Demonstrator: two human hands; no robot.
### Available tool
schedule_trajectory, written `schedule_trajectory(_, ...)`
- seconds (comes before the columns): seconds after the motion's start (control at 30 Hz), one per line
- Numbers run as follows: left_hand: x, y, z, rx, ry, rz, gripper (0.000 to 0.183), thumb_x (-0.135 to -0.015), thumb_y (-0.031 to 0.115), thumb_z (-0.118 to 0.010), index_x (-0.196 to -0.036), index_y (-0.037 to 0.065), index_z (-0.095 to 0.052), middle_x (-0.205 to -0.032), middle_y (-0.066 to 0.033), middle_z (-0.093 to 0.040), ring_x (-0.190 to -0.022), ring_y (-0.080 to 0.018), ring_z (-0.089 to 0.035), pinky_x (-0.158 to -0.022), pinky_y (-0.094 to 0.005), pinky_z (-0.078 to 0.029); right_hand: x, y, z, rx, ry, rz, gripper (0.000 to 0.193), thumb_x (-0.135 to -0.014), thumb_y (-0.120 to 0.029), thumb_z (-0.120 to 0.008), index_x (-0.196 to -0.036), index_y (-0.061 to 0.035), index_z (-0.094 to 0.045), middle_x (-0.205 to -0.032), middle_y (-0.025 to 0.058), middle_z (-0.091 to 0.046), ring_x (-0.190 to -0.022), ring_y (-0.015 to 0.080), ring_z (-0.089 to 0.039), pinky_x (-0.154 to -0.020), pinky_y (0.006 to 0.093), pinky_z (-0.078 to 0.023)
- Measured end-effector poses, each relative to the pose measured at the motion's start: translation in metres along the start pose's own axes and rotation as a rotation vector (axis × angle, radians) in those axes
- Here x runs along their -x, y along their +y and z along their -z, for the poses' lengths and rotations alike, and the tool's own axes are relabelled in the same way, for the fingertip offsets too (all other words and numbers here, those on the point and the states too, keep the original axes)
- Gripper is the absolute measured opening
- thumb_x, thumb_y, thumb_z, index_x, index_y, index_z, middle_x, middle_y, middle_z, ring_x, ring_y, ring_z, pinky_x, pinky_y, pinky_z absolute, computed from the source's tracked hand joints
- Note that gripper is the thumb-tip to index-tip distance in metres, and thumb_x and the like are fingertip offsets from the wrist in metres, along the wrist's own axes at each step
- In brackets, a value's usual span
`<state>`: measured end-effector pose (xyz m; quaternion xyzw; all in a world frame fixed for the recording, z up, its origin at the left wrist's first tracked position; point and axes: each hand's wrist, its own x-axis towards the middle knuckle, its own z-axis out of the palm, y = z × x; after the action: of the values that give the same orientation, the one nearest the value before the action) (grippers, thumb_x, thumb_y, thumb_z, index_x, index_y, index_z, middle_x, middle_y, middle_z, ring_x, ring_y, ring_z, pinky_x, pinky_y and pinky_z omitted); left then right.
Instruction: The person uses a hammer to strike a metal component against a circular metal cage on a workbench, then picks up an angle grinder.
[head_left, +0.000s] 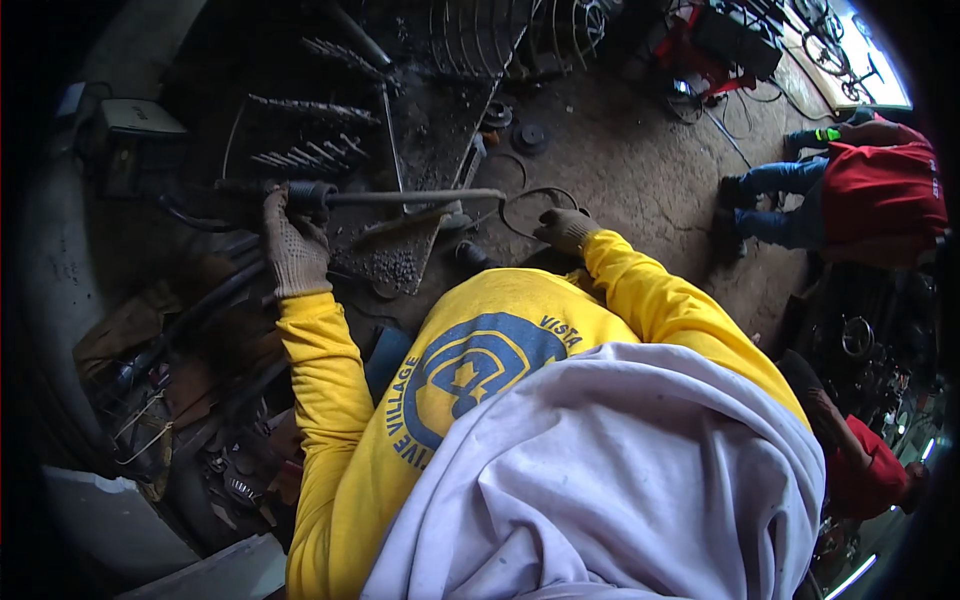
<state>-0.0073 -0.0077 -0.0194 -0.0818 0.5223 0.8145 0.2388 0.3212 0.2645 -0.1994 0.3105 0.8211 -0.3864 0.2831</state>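
My left hand [297, 245], in a knitted work glove, is closed around a dark ribbed cylinder [312, 194]. From that cylinder a straight grey metal bar [420, 197] runs to the right. Its far end meets a thin dark metal ring [535, 192]. My right hand [566, 229], also gloved, grips the lower right side of this ring, fingers bent round it. Whether the ring is fixed to the bar or only touches it, I cannot tell. Below the bar is a metal surface strewn with small dark pieces [385, 268].
Several twisted metal rods [315, 110] lie beyond the bar. Curved metal grilles [470, 35] stand at the far side. Dark round discs [530, 137] rest on the floor. A person in a red shirt [885, 185] stands at right; another red-shirted person [868, 470] is lower right. Scrap [240, 470] piles up at left.
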Motion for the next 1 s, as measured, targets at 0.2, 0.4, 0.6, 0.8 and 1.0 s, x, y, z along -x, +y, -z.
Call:
schedule_trajectory(0.2, 0.023, -0.002, -0.016, 0.010, 0.073, -0.092, 0.021, -0.097, 0.025, -0.066, -0.108, 0.007, -0.066, -0.096, -0.0055, -0.072, -0.084, -0.0179, -0.071, -0.077, -0.0312, -0.062, -0.002, 0.057, 0.049, -0.035, 0.063, 0.004, 0.054, -0.092, -0.046, -0.065, -0.129, -0.0073, -0.067, -0.132, 0.0182, -0.066, -0.123, 0.0349, -0.061, -0.105, 0.0401, -0.048)
schedule_trajectory(0.4, 0.045, -0.006, -0.046, -0.207, 0.390, -0.265, 0.031, -0.095, 0.027, -0.070, -0.117, 0.006, -0.068, -0.109, -0.0051, -0.067, -0.099, -0.0158, -0.066, -0.075, -0.0292, -0.060, -0.009, 0.115, 0.125, -0.174, 0.044, 0.010, 0.049, -0.095, -0.041, -0.063, -0.131, -0.0069, -0.066, -0.128, 0.0153, -0.068, -0.114, 0.0291, -0.066, -0.098, 0.0369, -0.051)
schedule_trajectory(0.6, 0.070, -0.008, -0.074, -0.451, 0.477, -0.440, 0.036, -0.092, 0.030, -0.074, -0.120, 0.008, -0.066, -0.113, -0.0022, -0.065, -0.102, -0.0135, -0.061, -0.076, -0.0300, -0.054, -0.035, 0.155, 0.179, -0.216, -0.020, -0.032, 0.050, -0.097, -0.038, -0.064, -0.131, -0.0020, -0.064, -0.112, 0.0119, -0.072, -0.092, 0.0230, -0.068, -0.079, 0.0344, -0.056)
schedule_trajectory(0.8, 0.067, -0.018, -0.088, -0.535, 0.661, -0.391, 0.047, -0.089, 0.036, -0.078, -0.124, 0.010, -0.061, -0.111, -0.0002, -0.064, -0.097, -0.0112, -0.058, -0.079, -0.0271, -0.048, -0.056, 0.136, 0.206, -0.353, -0.039, 0.064, 0.053, -0.096, -0.043, -0.061, -0.129, -0.0009, -0.066, -0.116, 0.0155, -0.071, -0.100, 0.0255, -0.068, -0.087, 0.0357, -0.054)
schedule_trajectory(1.0, 0.057, -0.037, -0.070, -0.515, 0.612, -0.336, 0.061, -0.095, 0.031, -0.070, -0.147, 0.009, -0.046, -0.135, -0.0054, -0.057, -0.118, -0.0233, -0.058, -0.100, -0.0361, -0.047, -0.056, 0.098, 0.196, -0.425, -0.048, 0.053, 0.054, -0.097, -0.044, -0.060, -0.131, -0.0026, -0.065, -0.124, 0.0161, -0.070, -0.111, 0.0282, -0.068, -0.096, 0.0366, -0.051)
